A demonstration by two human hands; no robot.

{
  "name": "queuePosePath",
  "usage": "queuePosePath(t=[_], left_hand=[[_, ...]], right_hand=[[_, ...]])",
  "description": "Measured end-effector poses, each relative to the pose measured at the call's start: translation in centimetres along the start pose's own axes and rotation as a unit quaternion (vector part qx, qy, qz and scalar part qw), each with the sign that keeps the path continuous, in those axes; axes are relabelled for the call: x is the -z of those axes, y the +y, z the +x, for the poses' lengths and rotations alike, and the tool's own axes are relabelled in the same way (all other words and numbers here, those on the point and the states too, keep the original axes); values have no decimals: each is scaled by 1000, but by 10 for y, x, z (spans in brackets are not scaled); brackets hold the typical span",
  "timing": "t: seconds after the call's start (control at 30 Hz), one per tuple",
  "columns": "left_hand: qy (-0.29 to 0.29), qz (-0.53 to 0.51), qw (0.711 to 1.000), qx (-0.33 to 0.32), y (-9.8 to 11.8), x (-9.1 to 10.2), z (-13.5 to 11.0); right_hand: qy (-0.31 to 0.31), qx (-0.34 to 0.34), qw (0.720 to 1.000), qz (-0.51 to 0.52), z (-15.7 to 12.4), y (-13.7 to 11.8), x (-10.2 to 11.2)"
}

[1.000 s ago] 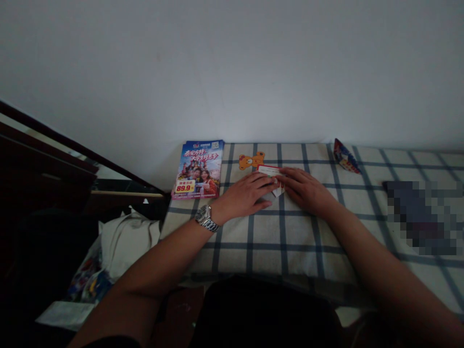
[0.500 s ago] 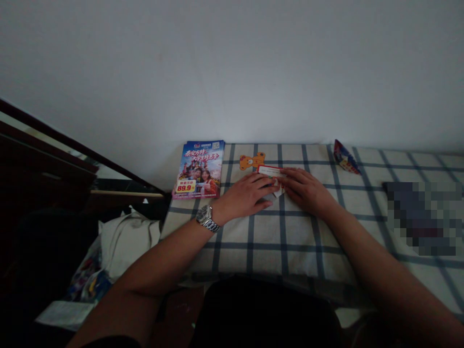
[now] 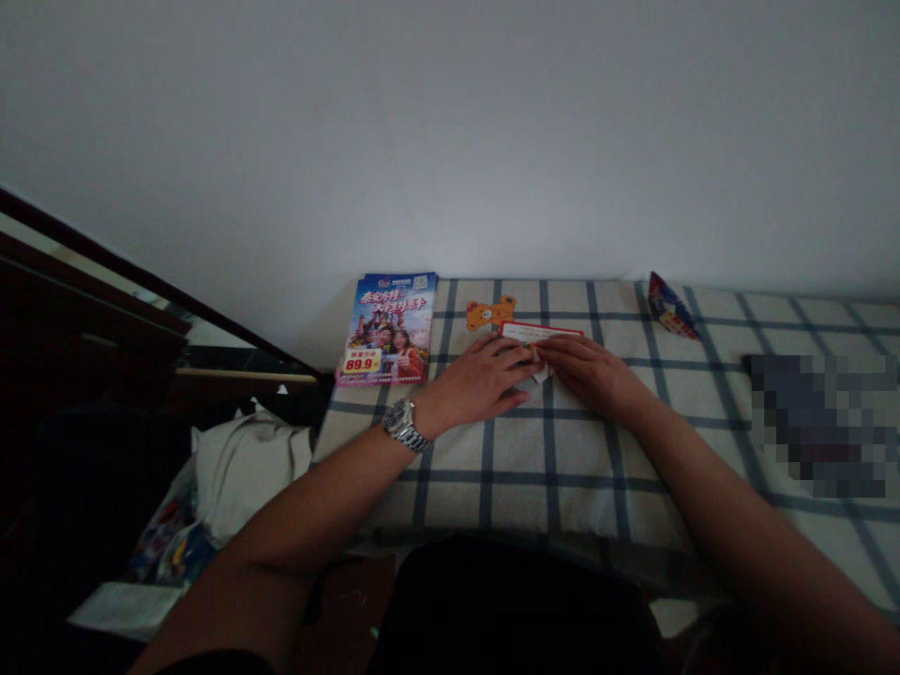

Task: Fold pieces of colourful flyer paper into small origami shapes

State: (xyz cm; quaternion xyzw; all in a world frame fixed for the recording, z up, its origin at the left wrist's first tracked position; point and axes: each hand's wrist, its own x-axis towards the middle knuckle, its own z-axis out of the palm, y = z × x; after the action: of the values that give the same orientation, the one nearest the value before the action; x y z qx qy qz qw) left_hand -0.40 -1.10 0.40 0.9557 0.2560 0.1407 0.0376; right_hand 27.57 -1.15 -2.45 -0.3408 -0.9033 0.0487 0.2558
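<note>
The cloth (image 3: 562, 450) is patterned with a grid of dark blue lines on a cream ground, and the wall (image 3: 450, 141) behind it is seen as plain pale grey. The leaflet (image 3: 386, 328) is printed in bright blue at the top and pink lower down, with a yellow price patch, while the bear-shaped cutout (image 3: 490, 312) is coloured orange with paler patches. The paper (image 3: 541, 331) is shown as white with a red border, the folded paper shape (image 3: 671, 305) is marked in red and dark blue, and the wristwatch (image 3: 402, 424) is finished in silver.
</note>
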Motion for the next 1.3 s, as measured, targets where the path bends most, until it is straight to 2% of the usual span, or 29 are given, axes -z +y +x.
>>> queuePosePath(t=[0.4, 0.9, 1.3], left_hand=[[-23, -20, 998, -55, -9, 9, -6], [-18, -7, 999, -41, -9, 4, -6], [-29, -26, 998, -42, -12, 5, -6]], right_hand=[[-2, -5, 1000, 9, -2, 1, 1], [2, -28, 999, 17, -1, 2, 1], [-3, -17, 1000, 24, -2, 5, 0]])
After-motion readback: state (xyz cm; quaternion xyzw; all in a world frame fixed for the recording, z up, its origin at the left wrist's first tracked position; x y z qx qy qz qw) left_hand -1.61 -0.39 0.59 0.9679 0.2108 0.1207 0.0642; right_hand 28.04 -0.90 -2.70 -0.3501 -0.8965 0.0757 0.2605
